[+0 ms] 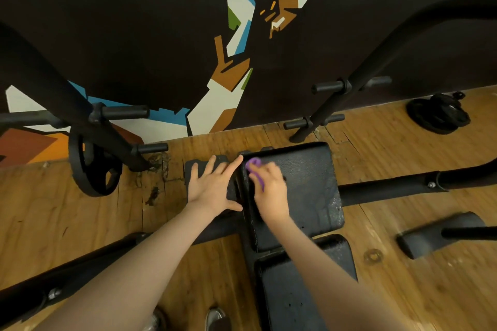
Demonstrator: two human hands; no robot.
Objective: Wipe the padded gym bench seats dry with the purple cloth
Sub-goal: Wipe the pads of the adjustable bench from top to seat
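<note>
No readable branding anywhere here, just the right hand (270,191) with fingers curled round the purple cloth (255,166) on the black seat pad's (309,183) far left corner, left hand (212,185) spread flat along its left edge.

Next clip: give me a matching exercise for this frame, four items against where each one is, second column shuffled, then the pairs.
Column one:
1. cloth
2. left hand
3. weight plate
4. shoes

Column two:
A. leaning by the rack post, left of the bench
B. bottom edge of the view, on the wood floor
C. bunched under the right hand on the upper pad
D. spread flat at the upper pad's left edge

Pairs: 1-C, 2-D, 3-A, 4-B
</note>
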